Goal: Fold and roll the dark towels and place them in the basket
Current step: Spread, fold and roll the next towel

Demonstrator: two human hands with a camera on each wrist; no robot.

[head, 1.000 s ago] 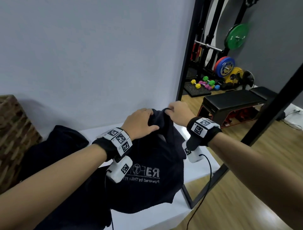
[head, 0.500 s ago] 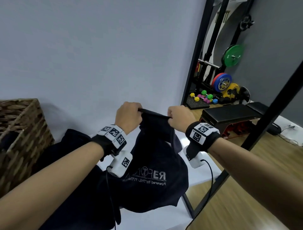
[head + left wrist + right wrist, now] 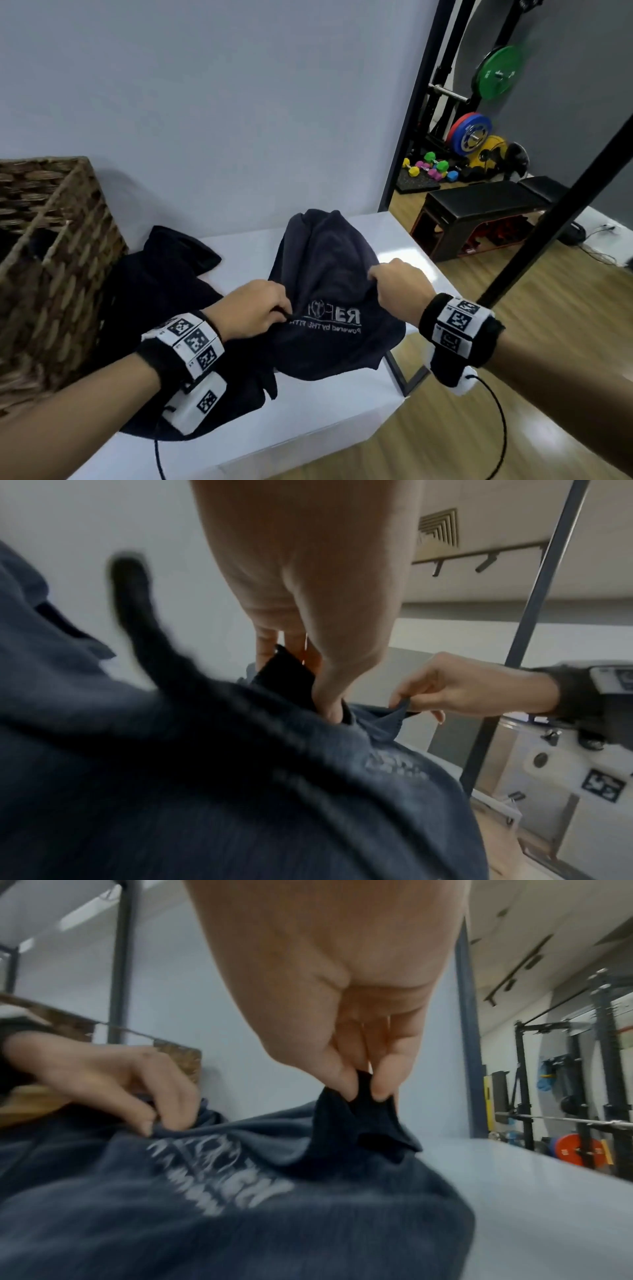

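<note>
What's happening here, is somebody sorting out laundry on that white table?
Roughly, yes. A person is handling a dark towel with white lettering over a white table. The left hand and the right hand each pinch an edge of it, so it hangs bunched between them, not yet folded or rolled. More dark towels lie heaped to the left, beside a wicker basket where the rolled ones are meant to go.

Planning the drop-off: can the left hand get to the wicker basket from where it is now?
Probably yes. The basket stands open-topped just left of the left hand, nothing between them but another dark towel lying flat. The hand is busy though, pinching the printed towel.
</note>
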